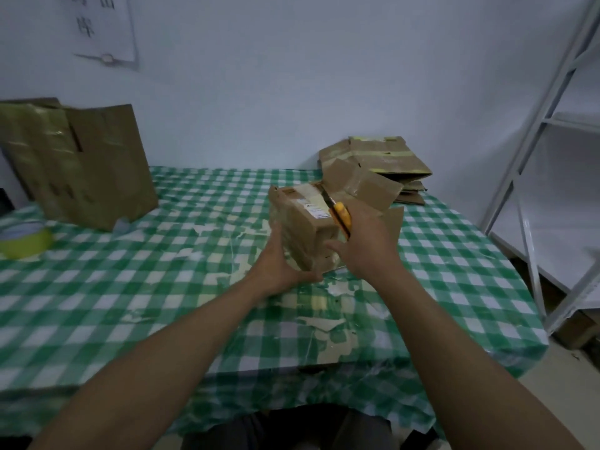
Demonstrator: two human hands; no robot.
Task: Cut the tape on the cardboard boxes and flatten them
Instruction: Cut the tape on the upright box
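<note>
Both arms reach forward: the left hand (281, 267) cups the small box (305, 227) from below-left, while the right hand (367, 241), fisted around the yellow knife (342, 217), presses its blade onto the box's top.

Two hands counted: left hand (281, 267), right hand (367, 246). One small taped cardboard box (303, 224). One orange utility knife (341, 216). One flattened-box pile (386, 164). One large upright box (81, 164). One tape roll (24, 240).
</note>
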